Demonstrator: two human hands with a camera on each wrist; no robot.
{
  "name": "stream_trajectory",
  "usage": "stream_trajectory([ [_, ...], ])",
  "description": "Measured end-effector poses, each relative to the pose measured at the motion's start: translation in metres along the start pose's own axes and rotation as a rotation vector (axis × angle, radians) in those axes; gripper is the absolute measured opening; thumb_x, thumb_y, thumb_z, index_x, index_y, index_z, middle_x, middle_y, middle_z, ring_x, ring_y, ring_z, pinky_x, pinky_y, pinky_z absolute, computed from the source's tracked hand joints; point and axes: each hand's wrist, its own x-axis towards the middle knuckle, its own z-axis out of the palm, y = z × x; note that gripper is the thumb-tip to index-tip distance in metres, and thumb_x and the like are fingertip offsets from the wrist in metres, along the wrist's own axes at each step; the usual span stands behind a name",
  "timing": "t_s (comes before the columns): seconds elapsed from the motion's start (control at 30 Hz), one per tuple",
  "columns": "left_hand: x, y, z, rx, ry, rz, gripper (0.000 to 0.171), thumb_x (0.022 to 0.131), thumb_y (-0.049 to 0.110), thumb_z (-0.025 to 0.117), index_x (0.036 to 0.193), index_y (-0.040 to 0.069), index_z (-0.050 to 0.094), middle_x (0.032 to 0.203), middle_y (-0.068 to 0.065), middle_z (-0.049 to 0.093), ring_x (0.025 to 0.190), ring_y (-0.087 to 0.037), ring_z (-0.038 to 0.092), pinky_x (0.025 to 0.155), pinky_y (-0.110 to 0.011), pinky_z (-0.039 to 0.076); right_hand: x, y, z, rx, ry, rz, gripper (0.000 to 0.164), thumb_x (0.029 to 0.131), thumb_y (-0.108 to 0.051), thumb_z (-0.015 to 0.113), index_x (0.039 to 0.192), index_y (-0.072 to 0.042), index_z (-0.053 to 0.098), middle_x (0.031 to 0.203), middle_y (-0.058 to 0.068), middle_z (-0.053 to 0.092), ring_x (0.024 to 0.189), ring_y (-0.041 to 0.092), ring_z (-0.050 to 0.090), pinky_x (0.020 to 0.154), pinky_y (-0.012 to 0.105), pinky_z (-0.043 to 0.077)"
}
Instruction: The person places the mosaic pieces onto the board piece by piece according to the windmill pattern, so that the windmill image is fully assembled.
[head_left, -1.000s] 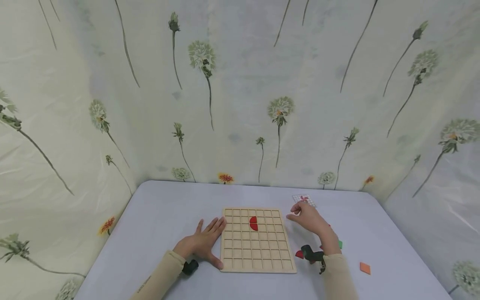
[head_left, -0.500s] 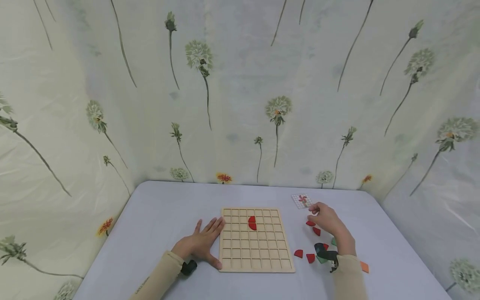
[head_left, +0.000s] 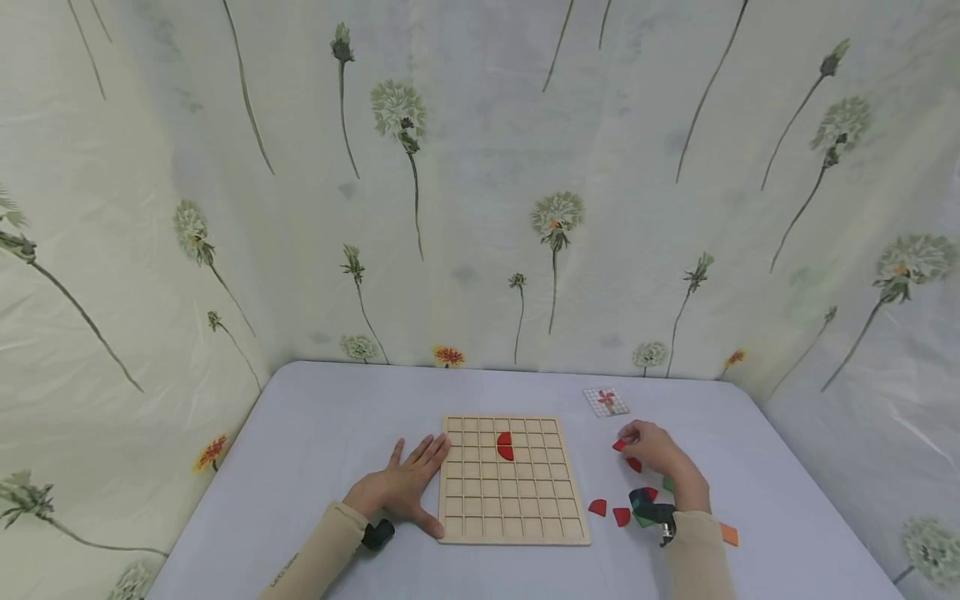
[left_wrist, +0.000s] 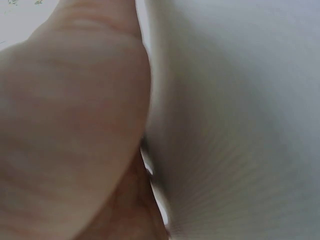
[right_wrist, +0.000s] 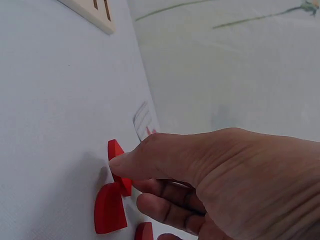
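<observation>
A square wooden grid board (head_left: pixel 480 490) lies on the table, with two red quarter-circle pieces (head_left: pixel 505 446) side by side in its upper cells. My left hand (head_left: pixel 405 483) lies flat with fingers spread, fingertips and thumb touching the board's left edge; its wrist view is mostly filled by the blurred palm. Right of the board, my right hand (head_left: pixel 656 452) pinches a red quarter-circle piece (right_wrist: pixel 116 150) between thumb and fingers, tilted up on edge in the right wrist view. Another red quarter-circle piece (right_wrist: pixel 109 210) lies just beside it.
A small card with a flower picture (head_left: pixel 606 402) lies beyond my right hand. Nearer me are loose red pieces (head_left: pixel 597 507), green pieces (head_left: pixel 643 520) partly hidden by the wrist camera, and an orange piece (head_left: pixel 729 534). A dandelion-patterned curtain (head_left: pixel 465 208) hangs behind the table.
My right hand has moved right, away from the board, then down to the loose red pieces, where it now pinches one. The left hand stays at the board's edge.
</observation>
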Motion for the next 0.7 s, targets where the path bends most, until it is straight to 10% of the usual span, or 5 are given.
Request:
stream_trajectory([
  [0.7, -0.001, 0.0, -0.001, 0.002, -0.002, 0.005, 0.135, 0.062, 0.072, 0.073, 0.156, 0.01, -0.001, 0.164, -0.008, -0.003, 0.151, -0.029, -0.003, 0.115, -0.064, -0.004, 0.006, -0.002, 0.012, -0.022, 0.046, 0.042, 0.019, 0.085, -0.017, 0.072, 0.094, -0.001, 0.065, 0.076, 0.006, 0.061, 0.068, 0.018, 0.053, 0.059, 0.028, 0.044],
])
